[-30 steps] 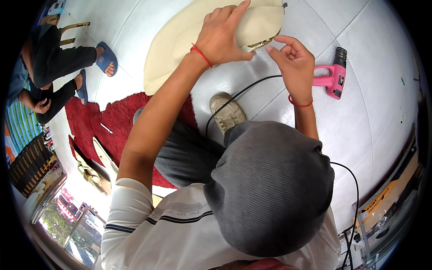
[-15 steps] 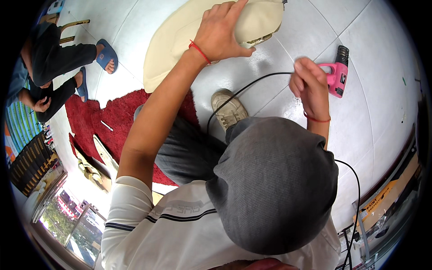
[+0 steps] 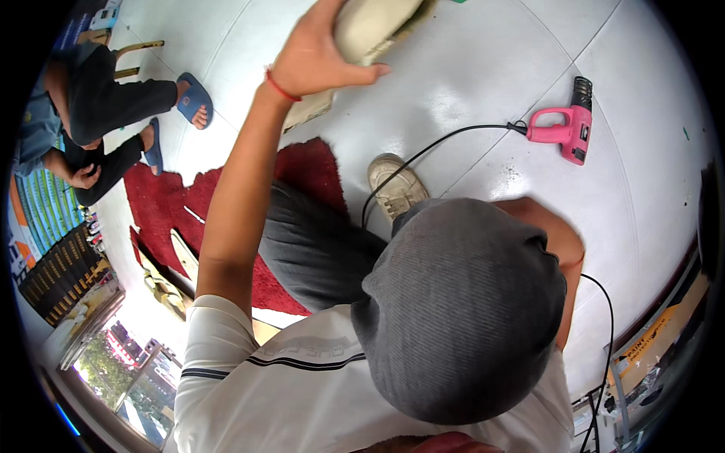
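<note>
My left hand [image 3: 317, 54], with a red cord at its wrist, grips a beige padded panel [image 3: 370, 29] at the top edge. The thumb sticks out along the panel's near side, while the fingertips run out of view. Part of the panel shows again below the wrist, and its far part is cut off by the frame. Bent back against the grey cap, my right hand [image 3: 529, 211] is largely hidden, fingers included. A pink heat gun [image 3: 578, 136] with a black coiled nozzle lies on the floor beyond it, untouched.
The heat gun's black cable [image 3: 445, 137] runs across the tiles past my shoe [image 3: 396, 185]. A red mat [image 3: 310, 170] lies beside my leg, with beige trim pieces [image 3: 162, 291] near it. Another person's sandalled foot [image 3: 195, 100] is at the left. Cardboard [image 3: 649, 332] stands at the right.
My left hand has carried the beige panel up and to the left, and the panel has tilted. My right hand has drawn back from beside the heat gun to the cap.
</note>
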`<action>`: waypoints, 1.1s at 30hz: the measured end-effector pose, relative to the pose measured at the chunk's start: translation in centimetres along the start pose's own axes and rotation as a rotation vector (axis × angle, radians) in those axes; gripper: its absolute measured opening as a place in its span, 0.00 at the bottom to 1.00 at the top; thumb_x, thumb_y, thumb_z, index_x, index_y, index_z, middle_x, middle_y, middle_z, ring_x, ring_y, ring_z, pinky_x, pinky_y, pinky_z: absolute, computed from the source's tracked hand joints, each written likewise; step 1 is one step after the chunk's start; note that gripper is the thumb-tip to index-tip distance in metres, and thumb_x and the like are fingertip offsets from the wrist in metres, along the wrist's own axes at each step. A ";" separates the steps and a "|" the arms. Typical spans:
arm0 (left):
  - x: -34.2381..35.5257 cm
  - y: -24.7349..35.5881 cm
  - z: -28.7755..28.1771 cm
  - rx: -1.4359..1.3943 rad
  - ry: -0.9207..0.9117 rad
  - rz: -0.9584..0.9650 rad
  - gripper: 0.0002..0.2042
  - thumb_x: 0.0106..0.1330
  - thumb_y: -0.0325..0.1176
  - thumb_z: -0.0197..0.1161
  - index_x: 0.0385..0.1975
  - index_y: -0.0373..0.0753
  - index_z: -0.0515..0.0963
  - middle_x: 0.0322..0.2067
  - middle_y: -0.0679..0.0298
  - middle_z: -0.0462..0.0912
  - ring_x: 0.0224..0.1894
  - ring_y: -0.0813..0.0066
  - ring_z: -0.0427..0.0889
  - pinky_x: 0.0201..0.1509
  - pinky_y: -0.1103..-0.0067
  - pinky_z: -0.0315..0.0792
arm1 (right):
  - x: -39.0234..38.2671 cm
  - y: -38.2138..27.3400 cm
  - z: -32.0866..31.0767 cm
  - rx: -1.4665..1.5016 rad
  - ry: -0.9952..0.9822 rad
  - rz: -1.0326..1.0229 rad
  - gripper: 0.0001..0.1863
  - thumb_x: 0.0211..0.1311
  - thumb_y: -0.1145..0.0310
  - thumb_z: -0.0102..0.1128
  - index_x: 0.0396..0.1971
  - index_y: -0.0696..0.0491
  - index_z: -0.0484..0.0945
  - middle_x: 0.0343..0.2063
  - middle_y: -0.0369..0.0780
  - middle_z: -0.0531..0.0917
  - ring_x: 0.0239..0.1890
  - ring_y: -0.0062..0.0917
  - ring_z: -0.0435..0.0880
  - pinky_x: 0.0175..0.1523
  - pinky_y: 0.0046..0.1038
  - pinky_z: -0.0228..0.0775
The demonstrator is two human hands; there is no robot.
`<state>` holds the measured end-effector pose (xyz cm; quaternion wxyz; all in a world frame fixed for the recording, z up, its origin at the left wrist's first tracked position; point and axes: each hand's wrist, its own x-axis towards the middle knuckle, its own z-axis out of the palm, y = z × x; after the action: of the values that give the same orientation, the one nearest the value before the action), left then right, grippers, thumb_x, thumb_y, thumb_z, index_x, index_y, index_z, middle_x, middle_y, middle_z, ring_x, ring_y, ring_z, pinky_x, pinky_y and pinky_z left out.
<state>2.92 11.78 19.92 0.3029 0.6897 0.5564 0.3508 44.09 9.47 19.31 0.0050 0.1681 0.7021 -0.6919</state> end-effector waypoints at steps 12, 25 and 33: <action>-1.7 1.0 -1.9 0.196 0.096 0.222 0.59 0.39 0.46 0.87 0.74 0.32 0.61 0.63 0.50 0.73 0.64 0.58 0.74 0.69 0.67 0.67 | 20.7 -7.8 -3.7 1.220 0.455 -0.312 0.32 0.81 0.51 0.44 0.69 0.63 0.64 0.58 0.45 0.79 0.63 0.30 0.77 0.69 0.35 0.67; -3.7 0.2 4.8 0.510 0.162 0.225 0.62 0.47 0.68 0.75 0.73 0.26 0.57 0.71 0.40 0.63 0.72 0.40 0.64 0.74 0.54 0.58 | 21.4 -1.8 -1.5 0.975 0.825 -0.278 0.22 0.84 0.60 0.40 0.61 0.62 0.74 0.59 0.42 0.81 0.61 0.28 0.79 0.66 0.34 0.70; -5.1 -0.4 5.0 0.504 -0.072 0.328 0.56 0.56 0.68 0.67 0.75 0.30 0.57 0.76 0.47 0.58 0.77 0.47 0.58 0.78 0.55 0.55 | 20.5 0.3 -1.7 1.015 0.827 -0.268 0.23 0.85 0.60 0.36 0.62 0.61 0.72 0.60 0.42 0.80 0.62 0.28 0.78 0.67 0.35 0.70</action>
<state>6.15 6.71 16.00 0.0809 0.8358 0.4960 0.2212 25.20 15.79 14.22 -0.4303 0.3122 0.2485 -0.8097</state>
